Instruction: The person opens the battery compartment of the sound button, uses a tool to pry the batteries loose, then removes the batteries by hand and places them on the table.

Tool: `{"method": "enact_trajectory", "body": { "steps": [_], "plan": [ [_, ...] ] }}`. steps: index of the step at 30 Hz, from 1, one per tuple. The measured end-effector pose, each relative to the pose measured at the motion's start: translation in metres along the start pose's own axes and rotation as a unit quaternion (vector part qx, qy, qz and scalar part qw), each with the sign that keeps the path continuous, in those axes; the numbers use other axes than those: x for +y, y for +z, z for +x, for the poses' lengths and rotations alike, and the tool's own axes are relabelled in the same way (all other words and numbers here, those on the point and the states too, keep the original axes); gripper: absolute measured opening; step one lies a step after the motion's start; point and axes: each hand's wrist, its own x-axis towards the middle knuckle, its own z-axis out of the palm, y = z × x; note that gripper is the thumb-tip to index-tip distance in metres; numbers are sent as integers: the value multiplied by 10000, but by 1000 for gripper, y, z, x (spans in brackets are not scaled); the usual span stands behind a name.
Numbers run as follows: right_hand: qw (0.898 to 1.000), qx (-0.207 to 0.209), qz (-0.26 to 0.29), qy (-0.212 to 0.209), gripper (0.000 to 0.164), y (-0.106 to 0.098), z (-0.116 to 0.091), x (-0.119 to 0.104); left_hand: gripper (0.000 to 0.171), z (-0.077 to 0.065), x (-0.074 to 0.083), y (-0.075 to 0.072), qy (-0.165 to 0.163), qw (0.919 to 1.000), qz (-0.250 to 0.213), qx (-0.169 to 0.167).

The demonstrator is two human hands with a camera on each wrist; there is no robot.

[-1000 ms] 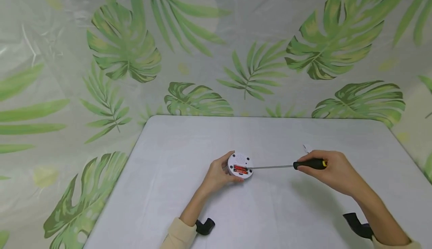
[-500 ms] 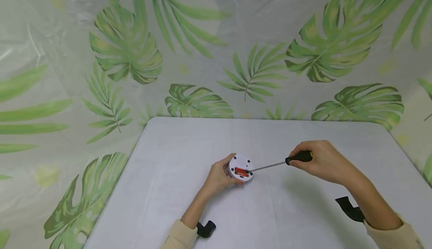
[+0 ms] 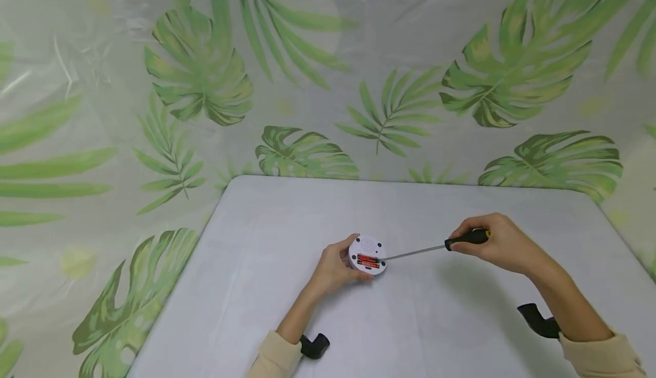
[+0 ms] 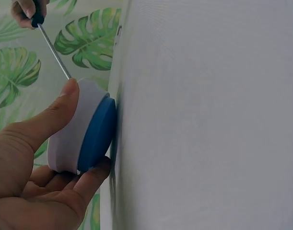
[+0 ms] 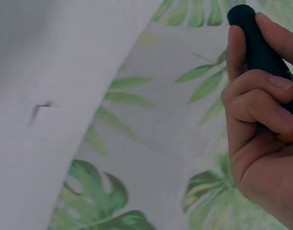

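A round white device (image 3: 369, 245) with a blue front (image 4: 99, 134) has its back turned up, showing speaker holes, small dark feet and an uncovered compartment with red batteries (image 3: 368, 261). My left hand (image 3: 333, 267) grips its rim between thumb and fingers, just off or against the table; I cannot tell which. In my right hand (image 3: 504, 244) is a screwdriver (image 3: 450, 245) with a black and yellow handle, pinched by thumb and fingers. Its long metal shaft slants down leftward, the tip at the right end of the batteries. The tip's exact contact is too small to tell.
A white table (image 3: 287, 213) lies under both hands, its far edge against a leaf-printed sheet (image 3: 307, 99). A small pale piece with a dark edge (image 5: 43, 106) lies on the table in the right wrist view. Black wrist mounts (image 3: 315, 346) sit on both forearms.
The screwdriver, level at first, now slants, its handle raised by my right hand. That hand moved left, then slightly back right. The device stays in my left hand, nearly unmoved.
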Motion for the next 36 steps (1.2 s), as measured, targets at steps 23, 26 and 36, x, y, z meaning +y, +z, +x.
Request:
{"method": "enact_trajectory", "body": {
  "steps": [23, 26, 36],
  "plan": [
    [9650, -49, 2226, 1383, 39, 56, -28, 81, 99, 1, -4, -3, -135, 9995, -299, -29],
    [9560, -146, 2398, 1682, 41, 59, -29, 81, 99, 1, -4, -3, -130, 9994, -325, -35],
    [9385, -452, 2655, 2160, 36, 62, -33, 86, 98, 1, -8, -4, -43, 9992, -390, -62]
  ]
}}
